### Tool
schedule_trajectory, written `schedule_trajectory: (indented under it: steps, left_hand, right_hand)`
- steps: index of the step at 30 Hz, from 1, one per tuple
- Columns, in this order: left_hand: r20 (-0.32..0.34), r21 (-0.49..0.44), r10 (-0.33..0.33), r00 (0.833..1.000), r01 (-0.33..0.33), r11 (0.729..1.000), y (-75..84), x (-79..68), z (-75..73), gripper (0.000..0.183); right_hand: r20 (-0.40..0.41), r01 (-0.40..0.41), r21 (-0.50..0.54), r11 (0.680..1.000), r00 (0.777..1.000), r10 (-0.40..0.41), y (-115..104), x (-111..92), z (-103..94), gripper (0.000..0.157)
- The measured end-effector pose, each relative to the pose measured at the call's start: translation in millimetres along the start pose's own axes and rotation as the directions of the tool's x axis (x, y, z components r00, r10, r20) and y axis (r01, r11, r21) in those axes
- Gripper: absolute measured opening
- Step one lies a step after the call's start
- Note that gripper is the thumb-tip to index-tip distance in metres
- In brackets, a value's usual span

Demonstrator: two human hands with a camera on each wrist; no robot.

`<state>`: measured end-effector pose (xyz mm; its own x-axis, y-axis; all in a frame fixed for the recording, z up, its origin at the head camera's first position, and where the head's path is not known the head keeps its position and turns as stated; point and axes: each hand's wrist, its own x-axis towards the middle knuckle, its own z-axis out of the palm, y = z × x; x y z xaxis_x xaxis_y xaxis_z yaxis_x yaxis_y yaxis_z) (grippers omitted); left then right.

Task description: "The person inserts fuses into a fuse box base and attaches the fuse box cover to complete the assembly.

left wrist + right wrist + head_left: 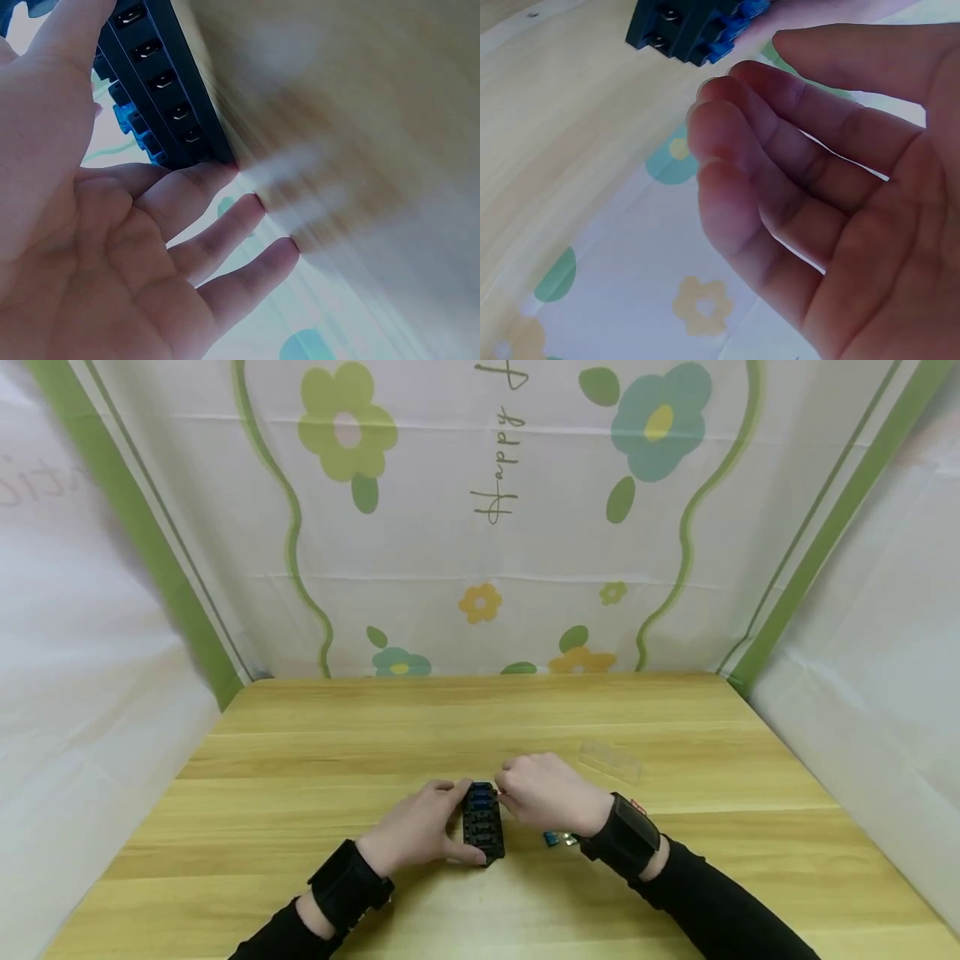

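Note:
A black fuse block (483, 831) lies lengthwise on the table, with blue blade fuses (480, 795) in its far slots and dark slots nearer the front. My left hand (420, 828) grips the block by its ends, thumb at the near end and index finger at the far end; the other fingertips reach the tabletop in the left wrist view. By the block's far right side is my right hand (551, 792). In the right wrist view its fingers (727, 135) bend loosely, the thumb stands apart from them, and nothing shows between them.
A clear plastic cover (611, 762) lies on the wooden table (337, 735) beyond the right hand. Loose small fuses, one blue (551, 838), lie under the right wrist. Flower-printed cloth (420, 552) encloses the table's back and sides.

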<state>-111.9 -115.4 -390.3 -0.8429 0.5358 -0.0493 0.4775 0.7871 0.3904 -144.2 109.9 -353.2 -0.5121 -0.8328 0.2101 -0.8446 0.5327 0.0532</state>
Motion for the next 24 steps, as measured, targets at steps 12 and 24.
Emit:
schedule_trajectory:
  steps: [12,24]
  left_hand:
    - [0.007,0.023,-0.005,1.000,0.005,1.000,0.2,0.0,-1.1,0.106]
    - [0.018,0.014,-0.010,1.000,0.010,1.000,0.4,-1.3,-0.9,0.105]
  right_hand:
    - [-0.093,-0.012,-0.022,1.000,0.996,0.010,19,-20,-0.9,0.015]
    - [-0.129,-0.054,-0.040,0.998,0.990,0.049,35,-37,-3.1,0.013]
